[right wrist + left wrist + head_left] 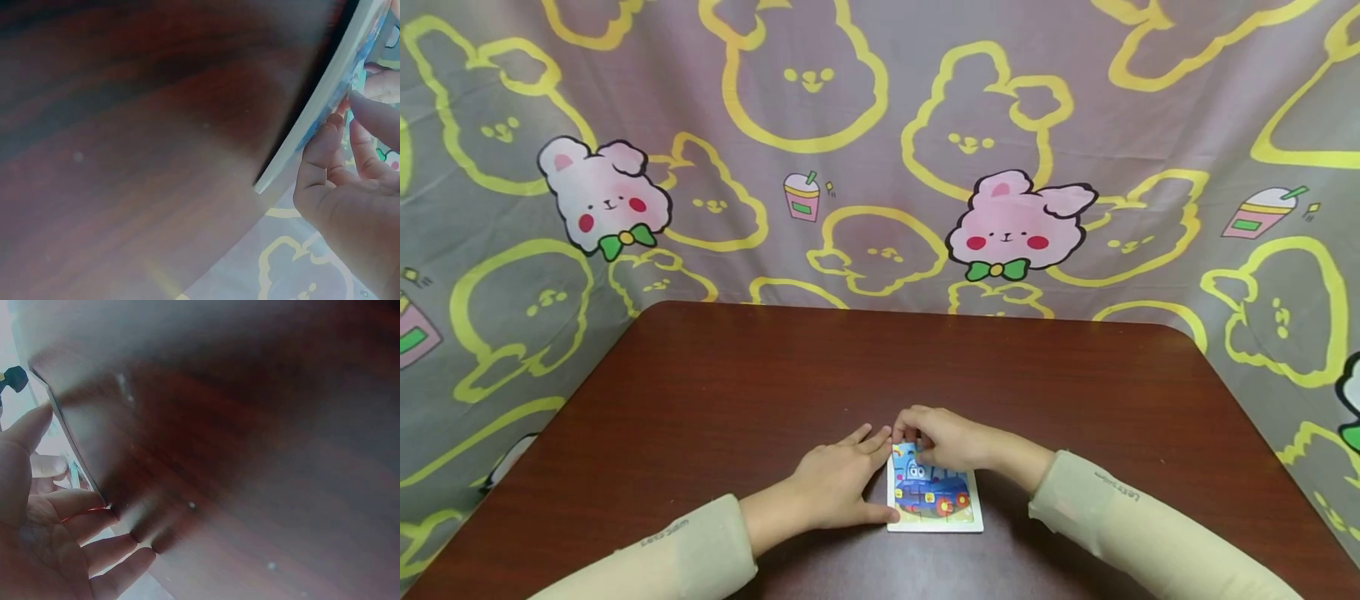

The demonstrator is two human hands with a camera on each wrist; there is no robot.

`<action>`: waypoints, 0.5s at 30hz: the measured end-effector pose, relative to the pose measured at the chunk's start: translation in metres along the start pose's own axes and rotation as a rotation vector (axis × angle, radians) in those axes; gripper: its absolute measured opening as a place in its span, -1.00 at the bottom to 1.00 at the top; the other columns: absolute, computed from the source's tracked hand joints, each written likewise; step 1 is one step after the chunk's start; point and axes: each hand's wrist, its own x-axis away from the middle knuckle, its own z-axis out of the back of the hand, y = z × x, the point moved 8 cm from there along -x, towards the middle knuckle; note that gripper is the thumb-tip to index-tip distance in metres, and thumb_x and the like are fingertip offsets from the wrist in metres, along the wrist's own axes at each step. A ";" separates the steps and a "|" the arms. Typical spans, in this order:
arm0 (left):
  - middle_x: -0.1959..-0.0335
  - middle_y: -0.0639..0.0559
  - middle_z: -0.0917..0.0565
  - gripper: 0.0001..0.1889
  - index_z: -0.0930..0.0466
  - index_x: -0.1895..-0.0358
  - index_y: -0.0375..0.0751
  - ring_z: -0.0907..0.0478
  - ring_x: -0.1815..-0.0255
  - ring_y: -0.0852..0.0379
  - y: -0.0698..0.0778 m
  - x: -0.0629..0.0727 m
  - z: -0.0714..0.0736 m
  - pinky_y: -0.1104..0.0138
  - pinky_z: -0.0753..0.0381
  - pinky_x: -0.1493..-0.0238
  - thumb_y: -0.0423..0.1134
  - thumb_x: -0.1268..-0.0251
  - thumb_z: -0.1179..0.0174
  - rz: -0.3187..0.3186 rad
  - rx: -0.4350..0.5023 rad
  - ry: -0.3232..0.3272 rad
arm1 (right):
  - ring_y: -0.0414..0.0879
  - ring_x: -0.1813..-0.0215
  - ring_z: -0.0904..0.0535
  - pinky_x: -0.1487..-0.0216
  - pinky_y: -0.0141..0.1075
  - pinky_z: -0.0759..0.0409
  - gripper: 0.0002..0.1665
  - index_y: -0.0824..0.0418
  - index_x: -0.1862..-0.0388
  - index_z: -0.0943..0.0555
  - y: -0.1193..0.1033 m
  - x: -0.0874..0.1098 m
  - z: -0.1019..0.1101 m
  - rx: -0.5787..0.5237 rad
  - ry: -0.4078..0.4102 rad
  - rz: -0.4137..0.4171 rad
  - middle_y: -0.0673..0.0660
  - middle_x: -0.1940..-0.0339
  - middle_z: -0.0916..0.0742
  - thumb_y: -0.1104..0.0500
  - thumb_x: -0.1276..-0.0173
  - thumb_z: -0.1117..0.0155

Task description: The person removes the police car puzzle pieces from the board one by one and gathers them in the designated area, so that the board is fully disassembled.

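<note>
- The puzzle [934,498] lay flat, the table [760,375] beneath it.
- Your left hand [837,485], fingers spread, usefully braced its left edge.
- Your right hand [953,438] seemingly pinched a piece [358,80] at its top, lightness advisable.

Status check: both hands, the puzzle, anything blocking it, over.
Left hand touching puzzle, left side. Right hand over its top. Puzzle on table; right hand hides upper right corner.
</note>
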 end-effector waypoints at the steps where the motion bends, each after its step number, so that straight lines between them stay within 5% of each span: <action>1: -0.53 0.08 -0.31 -0.02 -0.35 -0.47 -0.04 -0.24 -0.56 0.01 0.000 0.000 0.000 -0.09 -0.63 -0.07 0.51 -0.05 -0.19 0.001 0.001 -0.002 | -0.19 0.29 -0.46 0.20 -0.39 -0.48 -0.69 0.10 0.10 -0.57 0.000 0.000 0.000 -0.013 -0.001 -0.003 -0.02 0.27 -0.58 0.43 -0.27 -0.32; 15: -0.54 0.08 -0.30 -0.01 -0.34 -0.47 -0.05 -0.23 -0.56 0.01 0.001 0.000 0.000 -0.10 -0.63 -0.06 0.50 -0.05 -0.20 0.006 0.010 -0.007 | -0.33 0.33 -0.50 0.20 -0.45 -0.54 -0.82 0.16 0.19 -0.64 -0.002 0.001 0.006 -0.101 0.064 0.074 -0.04 0.39 -0.70 0.40 -0.30 -0.31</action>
